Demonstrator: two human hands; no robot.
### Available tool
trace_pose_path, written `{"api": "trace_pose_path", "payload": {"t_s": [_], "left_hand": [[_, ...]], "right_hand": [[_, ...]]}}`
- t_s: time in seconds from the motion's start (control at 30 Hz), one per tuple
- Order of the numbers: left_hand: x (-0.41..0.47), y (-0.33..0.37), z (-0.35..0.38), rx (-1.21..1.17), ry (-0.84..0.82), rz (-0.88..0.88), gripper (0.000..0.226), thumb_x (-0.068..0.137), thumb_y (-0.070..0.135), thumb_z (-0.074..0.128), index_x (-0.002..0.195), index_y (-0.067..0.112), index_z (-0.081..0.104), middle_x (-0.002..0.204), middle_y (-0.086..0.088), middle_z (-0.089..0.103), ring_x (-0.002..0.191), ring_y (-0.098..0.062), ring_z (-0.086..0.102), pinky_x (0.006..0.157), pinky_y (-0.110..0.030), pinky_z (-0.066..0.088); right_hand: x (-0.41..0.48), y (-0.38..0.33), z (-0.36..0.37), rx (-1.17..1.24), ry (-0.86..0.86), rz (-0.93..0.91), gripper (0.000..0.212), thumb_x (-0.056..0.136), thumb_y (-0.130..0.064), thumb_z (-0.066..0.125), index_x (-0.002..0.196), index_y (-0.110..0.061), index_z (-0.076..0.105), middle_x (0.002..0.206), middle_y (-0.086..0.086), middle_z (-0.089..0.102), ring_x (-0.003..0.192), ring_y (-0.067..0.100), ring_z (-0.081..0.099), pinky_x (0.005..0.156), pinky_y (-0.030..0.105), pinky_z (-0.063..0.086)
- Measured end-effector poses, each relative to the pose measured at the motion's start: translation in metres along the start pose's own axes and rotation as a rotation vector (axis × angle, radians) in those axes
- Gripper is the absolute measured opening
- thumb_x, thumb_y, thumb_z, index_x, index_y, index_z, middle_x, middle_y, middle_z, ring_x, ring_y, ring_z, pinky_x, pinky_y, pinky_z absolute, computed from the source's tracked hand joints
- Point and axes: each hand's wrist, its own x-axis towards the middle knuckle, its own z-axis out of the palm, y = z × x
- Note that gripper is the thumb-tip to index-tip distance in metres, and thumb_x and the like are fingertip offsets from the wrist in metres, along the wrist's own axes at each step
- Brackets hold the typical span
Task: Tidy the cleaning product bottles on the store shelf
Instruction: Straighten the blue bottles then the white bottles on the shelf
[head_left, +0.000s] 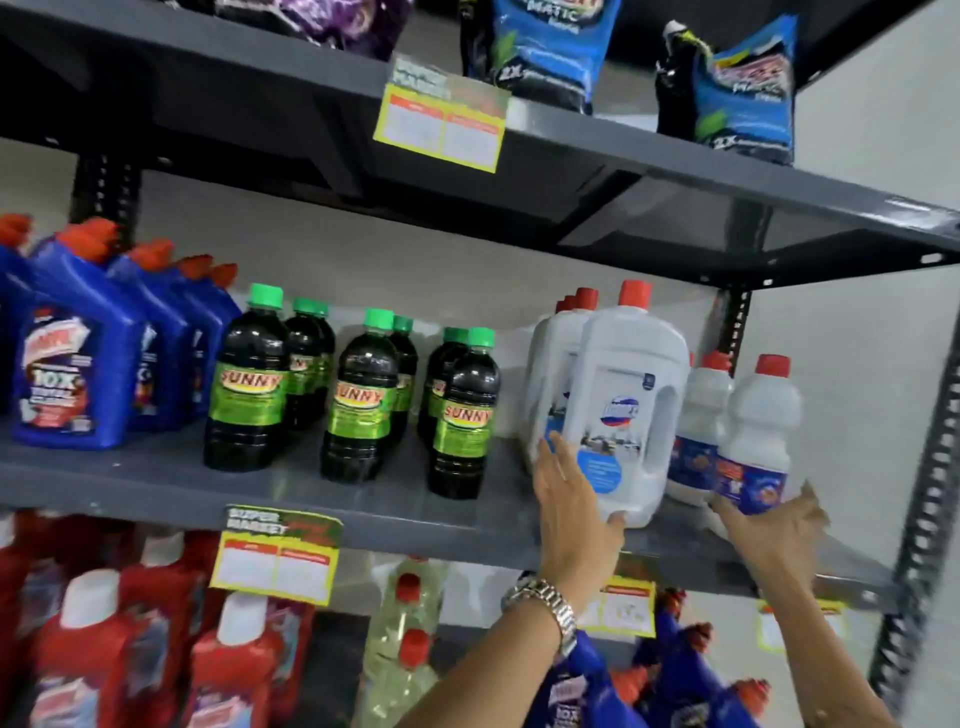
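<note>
On the middle grey shelf (291, 499) my left hand (571, 499), with a metal watch on its wrist, grips the bottom left corner of a large white jug (623, 405) with a red cap. More white jugs stand behind it. My right hand (774, 525) holds the base of a small white bottle (753, 436) with a red cap and blue label; a second such bottle (698, 415) stands just left of it. Left of the jugs stand several dark bottles with green caps (358, 395) and several blue bottles with orange caps (78, 353).
The top shelf (623, 150) holds blue and black pouches (545, 47). Below are red bottles (93, 639), clear yellowish bottles (405, 623) and blue bottles (675, 675). Yellow price tags (441, 124) hang on shelf edges. A perforated dark upright (930, 493) stands at right.
</note>
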Motion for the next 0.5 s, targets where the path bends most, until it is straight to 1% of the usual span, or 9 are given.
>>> {"api": "trace_pose_path", "payload": {"t_s": [0.07,0.13,0.27,0.37,0.5], "left_hand": [[0.004,0.002,0.010,-0.009,-0.007,-0.037,0.105,0.083,0.023,0.067,0.144,0.005,-0.017,0.155,-0.011,-0.017,0.143,-0.022,-0.013,0.106,-0.019,-0.009],[0.009,0.006,0.018,-0.027,-0.015,-0.067,0.111,0.080,0.024,0.070,0.144,0.004,-0.018,0.155,-0.012,-0.015,0.143,-0.022,-0.012,0.108,-0.021,-0.007],[0.013,0.013,0.029,0.021,0.057,-0.120,0.113,0.078,0.025,0.071,0.143,0.004,-0.018,0.156,-0.013,-0.009,0.143,-0.024,-0.005,0.116,-0.029,0.005],[0.012,0.011,0.031,0.054,0.068,-0.124,0.109,0.080,0.020,0.070,0.144,0.006,-0.018,0.156,-0.012,-0.006,0.143,-0.024,0.000,0.117,-0.032,0.014],[0.014,0.008,0.027,0.086,0.023,-0.107,0.106,0.080,0.017,0.068,0.144,0.005,-0.016,0.156,-0.013,-0.005,0.143,-0.022,-0.001,0.117,-0.030,0.011]], "right_hand": [[0.007,0.009,0.000,-0.021,-0.073,-0.018,0.101,0.074,-0.031,0.075,0.146,0.003,0.011,0.148,0.028,0.024,0.139,0.041,0.022,0.110,0.053,0.026],[0.009,0.012,0.002,-0.026,-0.109,-0.029,0.098,0.073,-0.029,0.076,0.143,0.001,0.015,0.143,0.027,0.030,0.132,0.045,0.033,0.103,0.055,0.033],[0.015,0.010,0.002,-0.036,-0.161,-0.040,0.086,0.073,-0.031,0.076,0.135,0.000,0.025,0.135,0.025,0.043,0.119,0.045,0.048,0.094,0.053,0.043],[0.014,0.011,0.003,-0.029,-0.158,-0.036,0.082,0.074,-0.034,0.074,0.132,0.000,0.028,0.132,0.024,0.048,0.116,0.044,0.052,0.090,0.051,0.044],[0.010,0.014,0.002,-0.043,-0.129,-0.057,0.080,0.073,-0.037,0.074,0.129,-0.001,0.030,0.129,0.024,0.051,0.112,0.044,0.054,0.086,0.050,0.046]]}}
